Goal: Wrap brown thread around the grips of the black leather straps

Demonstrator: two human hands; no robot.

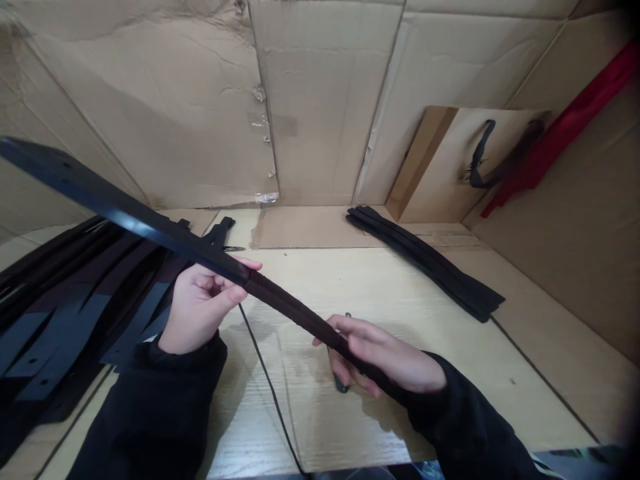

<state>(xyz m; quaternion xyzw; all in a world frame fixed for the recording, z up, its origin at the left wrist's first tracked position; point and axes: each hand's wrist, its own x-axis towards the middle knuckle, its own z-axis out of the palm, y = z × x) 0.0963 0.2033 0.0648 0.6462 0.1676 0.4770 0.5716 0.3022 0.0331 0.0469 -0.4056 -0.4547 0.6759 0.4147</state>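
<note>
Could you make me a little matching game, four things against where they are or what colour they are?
1. Left hand
2. Thin cord
3. Bundle of black strips
4. Long strip at upper right

A. Red
B. Trailing toward the table's near edge
C. Holding the long dark piece
D. Lying at the table's right rear

Pairs: 1-C, 2-B, 3-D, 4-A

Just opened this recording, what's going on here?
A person is holding a long dark piece tilted above a pale tabletop. The left hand grips it where the ribbed dark section begins; the right hand is around that section's lower part. A thin dark cord runs down from near the left hand. More dark pieces are piled at left, and black strips lie at right.
</note>
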